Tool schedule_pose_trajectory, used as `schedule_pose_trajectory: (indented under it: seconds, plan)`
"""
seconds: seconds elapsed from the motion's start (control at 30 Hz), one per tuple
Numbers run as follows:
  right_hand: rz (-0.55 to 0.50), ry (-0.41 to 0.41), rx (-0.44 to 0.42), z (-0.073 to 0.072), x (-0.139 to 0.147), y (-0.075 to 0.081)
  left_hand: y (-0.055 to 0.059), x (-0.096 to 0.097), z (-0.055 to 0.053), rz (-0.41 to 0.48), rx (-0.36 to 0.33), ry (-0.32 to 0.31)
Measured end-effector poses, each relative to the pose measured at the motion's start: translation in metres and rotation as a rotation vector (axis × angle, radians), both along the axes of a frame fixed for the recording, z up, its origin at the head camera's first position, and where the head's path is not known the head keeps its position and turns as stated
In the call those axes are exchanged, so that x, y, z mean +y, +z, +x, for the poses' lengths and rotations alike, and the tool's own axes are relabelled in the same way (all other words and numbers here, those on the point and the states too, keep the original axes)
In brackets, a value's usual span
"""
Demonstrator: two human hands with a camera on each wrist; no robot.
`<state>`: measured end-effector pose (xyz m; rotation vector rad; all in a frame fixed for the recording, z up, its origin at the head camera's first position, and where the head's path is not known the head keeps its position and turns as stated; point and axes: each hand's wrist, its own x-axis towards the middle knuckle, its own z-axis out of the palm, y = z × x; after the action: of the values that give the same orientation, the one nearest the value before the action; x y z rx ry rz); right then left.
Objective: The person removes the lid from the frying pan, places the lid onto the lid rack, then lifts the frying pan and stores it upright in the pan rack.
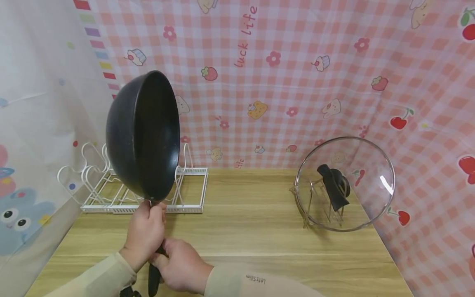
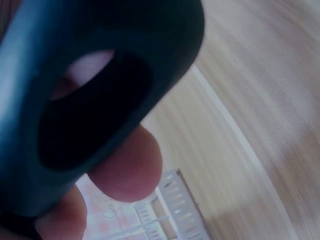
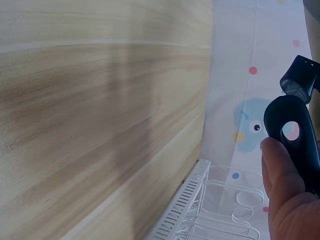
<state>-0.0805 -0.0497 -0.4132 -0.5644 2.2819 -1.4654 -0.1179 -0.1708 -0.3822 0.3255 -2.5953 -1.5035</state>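
A black wok point(image 1: 122, 132) is held up on its side, its hollow facing right, over a white wire rack point(image 1: 185, 208). My left hand point(image 1: 145, 227) grips the handle close to the wok's bowl. Lower down, my right hand point(image 1: 182, 264) grips the same handle point(image 1: 154, 280) near its end. The hole in the handle's end shows close up in the left wrist view, with fingertips point(image 2: 131, 167) beside it. In the right wrist view the handle end point(image 3: 282, 112) rises above the right hand point(image 3: 290, 205).
At the right, a glass lid point(image 1: 371, 206) with a black knob point(image 1: 334, 187) leans on a small wire stand point(image 1: 309, 206). Both stand on the wooden tabletop point(image 1: 252, 231). A pink checked cloth point(image 1: 237, 95) hangs behind, and a pale cloth point(image 1: 41, 82) hangs at the left.
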Motion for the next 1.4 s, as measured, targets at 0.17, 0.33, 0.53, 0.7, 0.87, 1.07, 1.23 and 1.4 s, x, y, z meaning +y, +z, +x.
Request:
schedule_pose_trajectory:
  seconds: [0.17,0.33,0.53,0.7,0.87,1.07,1.23,1.4]
  plan:
    - [0.028,0.014,0.024,-0.002,-0.001,-0.002,-0.003,-0.001,-0.001,-0.006,-0.001,0.003]
    - [0.044,0.026,0.039,-0.003,0.0,-0.005,-0.006,-0.001,-0.001,-0.032,0.0,0.004]
    - [0.036,0.021,0.035,-0.002,0.0,-0.007,-0.01,-0.002,-0.001,-0.061,0.009,0.012]
    - [0.031,0.015,0.013,-0.001,-0.001,-0.009,-0.012,-0.002,-0.001,-0.041,0.012,0.009]
    - [0.031,0.016,-0.006,0.0,-0.001,-0.01,-0.014,-0.003,0.0,-0.04,0.004,0.015]
    - [0.008,0.009,-0.05,0.001,-0.002,-0.014,-0.016,-0.002,0.0,-0.062,-0.002,0.025]
    - [-0.024,0.001,-0.11,0.002,-0.003,-0.016,-0.02,-0.002,0.0,-0.07,-0.006,0.034]
    - [-0.048,0.017,-0.208,0.001,-0.002,-0.017,-0.024,-0.003,0.001,-0.074,-0.007,0.031]
